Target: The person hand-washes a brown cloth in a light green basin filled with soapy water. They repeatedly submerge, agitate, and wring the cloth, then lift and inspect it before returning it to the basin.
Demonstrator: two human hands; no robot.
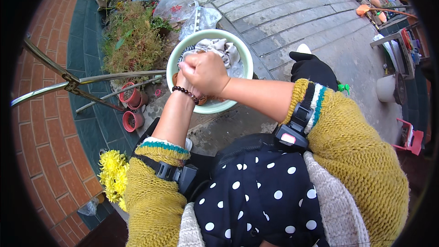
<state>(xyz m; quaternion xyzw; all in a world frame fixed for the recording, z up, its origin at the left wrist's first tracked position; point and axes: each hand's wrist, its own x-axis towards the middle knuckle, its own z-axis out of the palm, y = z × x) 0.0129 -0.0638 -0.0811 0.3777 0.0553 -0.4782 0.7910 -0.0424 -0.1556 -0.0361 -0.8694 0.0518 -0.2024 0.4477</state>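
A pale green plastic basin point(244, 46) stands on the ground before me. In it lie light grey fabric point(224, 49) and some sudsy water point(236, 71). My right hand point(207, 73) is curled into a fist over the basin, pressed against my left hand point(187, 80). A dark beaded bracelet point(185, 91) circles my left wrist. Patches of orange-brown material point(203, 100) show beside and below the hands. Whether either hand grips it is hidden by the fingers and the back of the right hand.
A metal tube frame point(72, 84) reaches to the basin's left rim. Small red pots point(133, 120), a dry bushy plant point(133, 37) and clear plastic bags point(176, 1) stand or lie around it. Yellow flowers point(113, 175) are by my left elbow. A white bucket point(389, 87) is at the right.
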